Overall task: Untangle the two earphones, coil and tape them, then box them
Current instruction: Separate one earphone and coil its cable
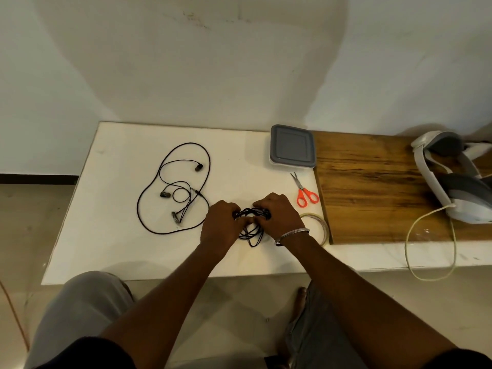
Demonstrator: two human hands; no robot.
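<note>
Earphone bundle [251, 227], black, partly coiled, was held just above the white board [119, 243] near its front edge. Left hand [219, 229] and right hand [279, 215] both had fingers curled round its loops, one at each side. Second earphone [173, 187] lay loose and spread out on the board, well to the left. Grey-lidded box [292, 146] sat at the back right, closed; orange scissors [306, 194] and tape roll [320, 227] just right of the hands.
</note>
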